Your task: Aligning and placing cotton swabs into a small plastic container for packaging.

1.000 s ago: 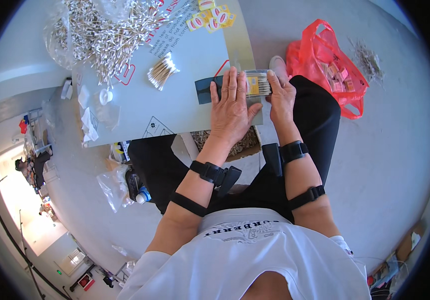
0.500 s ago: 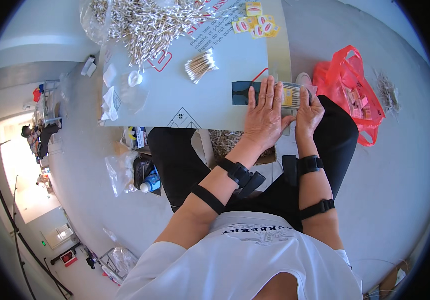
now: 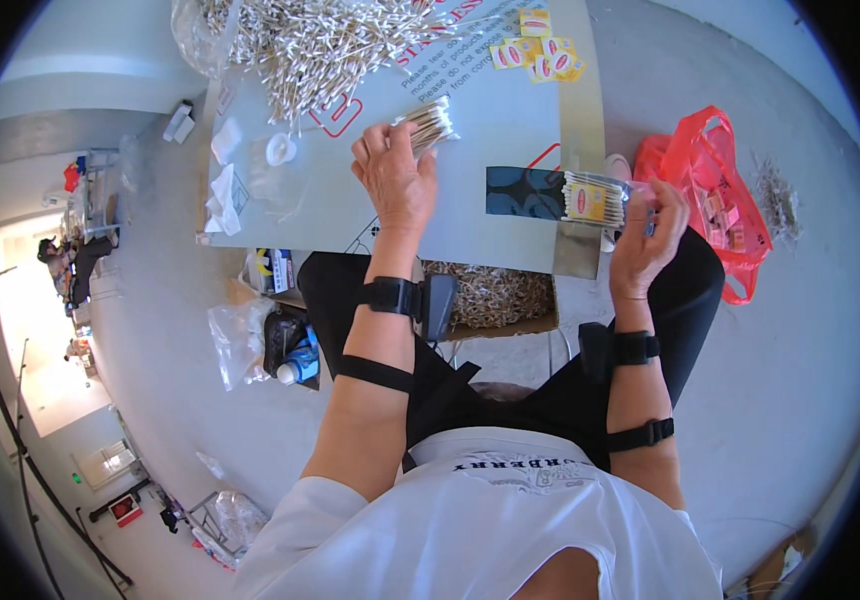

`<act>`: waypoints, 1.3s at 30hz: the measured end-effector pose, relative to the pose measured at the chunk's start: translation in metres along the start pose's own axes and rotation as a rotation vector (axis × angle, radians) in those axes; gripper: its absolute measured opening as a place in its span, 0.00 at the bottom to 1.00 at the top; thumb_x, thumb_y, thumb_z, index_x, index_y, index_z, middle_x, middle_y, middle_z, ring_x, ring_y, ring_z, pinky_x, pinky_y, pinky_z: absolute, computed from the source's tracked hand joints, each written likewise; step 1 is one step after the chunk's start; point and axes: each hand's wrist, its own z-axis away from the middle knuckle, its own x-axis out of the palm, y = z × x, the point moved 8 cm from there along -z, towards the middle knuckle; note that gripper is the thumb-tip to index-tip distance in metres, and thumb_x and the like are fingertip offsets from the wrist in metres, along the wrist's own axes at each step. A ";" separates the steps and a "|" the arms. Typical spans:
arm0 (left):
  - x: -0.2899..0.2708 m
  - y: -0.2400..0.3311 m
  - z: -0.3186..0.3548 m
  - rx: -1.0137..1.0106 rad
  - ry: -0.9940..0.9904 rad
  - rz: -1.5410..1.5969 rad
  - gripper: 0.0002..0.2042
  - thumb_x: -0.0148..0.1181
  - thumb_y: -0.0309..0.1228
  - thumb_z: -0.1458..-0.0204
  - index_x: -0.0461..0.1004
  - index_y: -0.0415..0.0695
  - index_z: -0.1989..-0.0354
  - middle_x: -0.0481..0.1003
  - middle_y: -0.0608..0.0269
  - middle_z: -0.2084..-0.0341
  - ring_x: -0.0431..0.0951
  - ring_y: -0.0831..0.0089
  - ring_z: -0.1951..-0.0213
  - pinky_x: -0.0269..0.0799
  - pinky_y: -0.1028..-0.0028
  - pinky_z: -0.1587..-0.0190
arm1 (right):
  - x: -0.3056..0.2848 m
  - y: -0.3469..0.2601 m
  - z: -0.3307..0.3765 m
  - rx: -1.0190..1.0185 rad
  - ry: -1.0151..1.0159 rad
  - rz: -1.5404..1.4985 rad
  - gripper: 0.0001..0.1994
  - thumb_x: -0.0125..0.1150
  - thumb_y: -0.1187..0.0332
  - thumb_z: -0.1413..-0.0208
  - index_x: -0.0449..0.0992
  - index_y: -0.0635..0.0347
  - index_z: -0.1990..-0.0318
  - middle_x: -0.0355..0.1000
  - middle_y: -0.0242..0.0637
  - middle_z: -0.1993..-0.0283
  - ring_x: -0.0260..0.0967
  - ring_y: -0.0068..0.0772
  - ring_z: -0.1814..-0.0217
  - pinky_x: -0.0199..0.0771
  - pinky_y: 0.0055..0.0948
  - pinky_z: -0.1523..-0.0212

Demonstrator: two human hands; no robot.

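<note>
My left hand [image 3: 396, 182] is at the near left side of a loose bundle of cotton swabs [image 3: 433, 124], its thumb and fingers curled about the bundle and hiding part of it. My right hand [image 3: 648, 240] pinches the right end of a clear bag of cotton swabs [image 3: 593, 200], which has a yellow label card inside. The bag lies across the right edge of the board, and its dark printed part [image 3: 524, 192] rests flat to the left.
A large heap of cotton swabs [image 3: 325, 55] covers the board's far left. Yellow cards [image 3: 550, 60] lie far right. A white round lid [image 3: 280, 150] sits at left. Below are a box of swabs [image 3: 500, 295] and a red plastic bag [image 3: 695, 165] holding pink packs.
My left hand has lifted off the bag and moved left to the swab bundle. My right hand stays at the bag's right end. The view has shifted slightly.
</note>
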 end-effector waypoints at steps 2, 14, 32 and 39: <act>0.005 -0.006 -0.002 -0.003 -0.029 0.004 0.22 0.73 0.28 0.60 0.74 0.50 0.55 0.67 0.60 0.56 0.64 0.56 0.49 0.60 0.55 0.50 | 0.016 -0.028 0.002 -0.122 -0.151 -0.059 0.09 0.63 0.74 0.45 0.76 0.63 0.57 0.71 0.44 0.56 0.69 0.46 0.51 0.70 0.38 0.49; 0.012 -0.002 0.020 0.071 0.008 0.118 0.12 0.70 0.26 0.59 0.78 0.49 0.64 0.70 0.65 0.60 0.66 0.58 0.51 0.61 0.57 0.49 | 0.144 -0.101 0.021 -0.269 -0.589 -0.159 0.16 0.69 0.75 0.55 0.77 0.58 0.56 0.70 0.41 0.57 0.70 0.46 0.57 0.74 0.40 0.59; 0.014 0.039 0.086 0.158 -0.474 0.100 0.43 0.65 0.46 0.49 0.53 0.40 0.28 0.47 0.50 0.27 0.44 0.56 0.25 0.39 0.46 0.28 | 0.108 -0.071 0.049 -0.212 -0.529 -0.115 0.14 0.62 0.85 0.60 0.78 0.63 0.63 0.72 0.39 0.53 0.70 0.43 0.54 0.74 0.37 0.56; 0.011 0.043 0.101 0.201 -0.526 0.093 0.46 0.65 0.50 0.51 0.53 0.35 0.30 0.46 0.45 0.27 0.44 0.54 0.25 0.38 0.47 0.28 | 0.094 -0.058 0.049 0.112 -0.449 -0.311 0.12 0.55 0.88 0.53 0.76 0.65 0.61 0.74 0.41 0.53 0.73 0.37 0.54 0.74 0.29 0.54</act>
